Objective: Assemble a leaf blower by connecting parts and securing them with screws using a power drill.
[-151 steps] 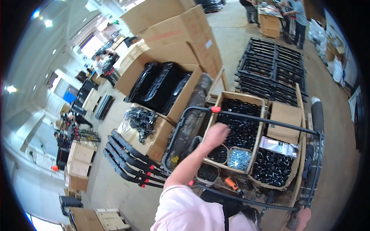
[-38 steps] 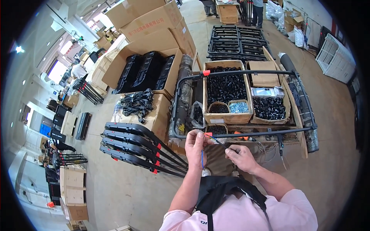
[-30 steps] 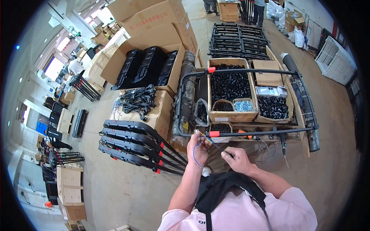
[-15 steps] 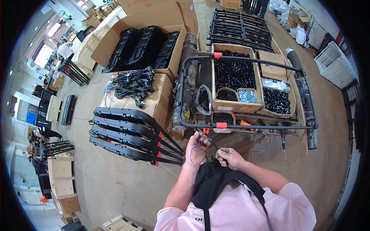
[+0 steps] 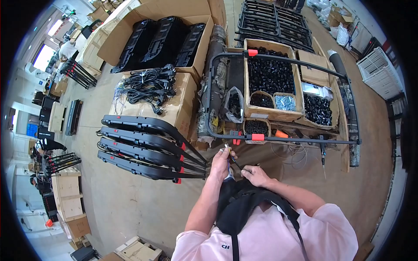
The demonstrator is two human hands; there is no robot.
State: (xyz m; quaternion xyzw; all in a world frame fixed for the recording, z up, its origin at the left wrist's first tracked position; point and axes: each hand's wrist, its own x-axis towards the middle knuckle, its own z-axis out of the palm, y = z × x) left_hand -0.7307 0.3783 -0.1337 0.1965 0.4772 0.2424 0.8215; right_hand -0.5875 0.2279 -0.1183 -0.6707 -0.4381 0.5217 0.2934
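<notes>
Vs 5 s ago, my L hand (image 5: 220, 165) is back from the box of blk parts, now low on the near side w/ my R hand (image 5: 257, 175); vs half a sec ago, the blue wire's loop down my L wrist no longer shows clearly. Blk cable (image 5: 237, 164) is btwn my hands, in the air just nearer than the tube frame (image 5: 305, 140). L grip: thumb + fingers pinching the wire end. R grip: thumb pressed on the blk sheath, pinching it too.

Step in hand, I'd judge: sorting the cable's loose wire ends. Next move prob calls for the R grip steady on the sheath while L fingertips keep the thin strands apart; a slack pinch could let one slip.

Look of it: thin, dark, flexible, slanting from R hand up to L; a yellowish wire (image 5: 230, 150) shows at the L fingers, pale bit at the tip. Can't tell if it's bare metal.

Further out: red clips (image 5: 258, 137) on the frame's near bar, small tub (image 5: 256, 135) just beyond, parts box (image 5: 278, 114) farther, orange-handled tool (image 5: 281, 134) to the R. On the L, stacked blk curved arms (image 5: 139, 135); beyond them, a tangle of blk cables (image 5: 150, 90) on a carton (image 5: 185, 98).
</notes>
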